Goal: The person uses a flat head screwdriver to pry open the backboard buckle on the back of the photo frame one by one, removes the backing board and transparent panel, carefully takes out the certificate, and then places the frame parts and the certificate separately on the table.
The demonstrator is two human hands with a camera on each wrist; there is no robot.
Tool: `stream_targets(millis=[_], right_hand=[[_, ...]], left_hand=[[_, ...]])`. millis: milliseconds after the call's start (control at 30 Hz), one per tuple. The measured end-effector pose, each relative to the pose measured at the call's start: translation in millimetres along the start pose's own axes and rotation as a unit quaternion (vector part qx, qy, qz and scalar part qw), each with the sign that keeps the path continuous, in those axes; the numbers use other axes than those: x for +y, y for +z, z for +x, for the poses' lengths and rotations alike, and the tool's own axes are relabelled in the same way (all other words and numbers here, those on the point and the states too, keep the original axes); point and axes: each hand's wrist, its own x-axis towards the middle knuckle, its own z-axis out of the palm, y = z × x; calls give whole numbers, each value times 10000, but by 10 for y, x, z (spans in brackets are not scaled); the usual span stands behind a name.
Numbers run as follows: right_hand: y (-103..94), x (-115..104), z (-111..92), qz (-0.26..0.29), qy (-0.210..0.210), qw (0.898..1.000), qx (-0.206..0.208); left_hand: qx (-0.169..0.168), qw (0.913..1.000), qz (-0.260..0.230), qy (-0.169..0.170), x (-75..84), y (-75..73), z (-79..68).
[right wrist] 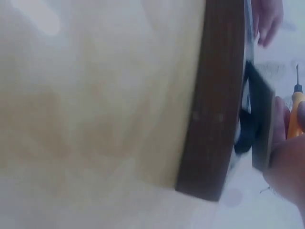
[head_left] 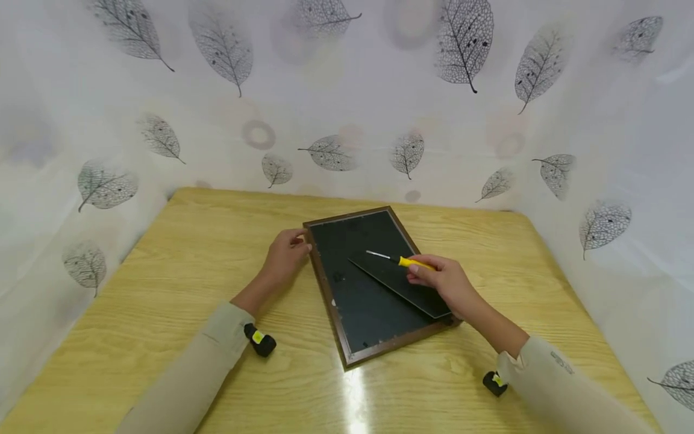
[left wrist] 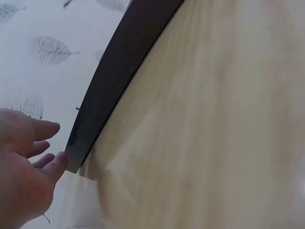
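A picture frame (head_left: 331, 301) with a brown rim and black backing lies back side up on the wooden table. On its backing, a black stand leg (head_left: 401, 283) juts out at an angle; in the right wrist view the leg (right wrist: 261, 121) is raised off the back. My right hand (head_left: 441, 280) grips a screwdriver (head_left: 414, 263) by its yellow handle, over the leg, with the metal shaft pointing left. At the frame's far left edge is my left hand (head_left: 287, 256). Its thumb tip meets the frame's side (left wrist: 112, 71) in the left wrist view, the other fingers loosely extended.
The light wooden table (head_left: 206, 253) extends around the frame. A white cloth with printed leaves (head_left: 331, 154) hangs behind it and along both sides. Black devices with yellow marks, the left one (head_left: 260, 340) and the right one (head_left: 494, 383), sit at the sleeve cuffs.
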Motion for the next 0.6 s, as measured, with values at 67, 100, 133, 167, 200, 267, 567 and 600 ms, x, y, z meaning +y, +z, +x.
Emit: stream_targets(millis=[67,100,133,167,200,267,567,600], right_hand=[[42,30,-103,32,6,10000,-17],[64,49,-148,22,24,10000,-2],[84,67,-189,-25,36,10000,-5],[105,88,-224,-50,51,10000,11],[124,112,-250,-57,76,10000,23],[157,158,-285,-119,79,9999,43],[221,236,-282,-204,-113,9997,24],[219,231,-273,-226,-130,9997,20]], left_hand=[[-5,9999,142,44,1,-17,105],[-27,9997,229,65,-4,-23,153],[-43,9996,294,43,-9,-26,201],[-62,9993,357,33,-16,-30,246],[-76,9992,382,1,-23,-35,287],[-99,9992,385,-103,-41,-44,357],[-395,9989,251,-101,-100,-91,429],[-380,9988,281,-92,-99,-100,408]])
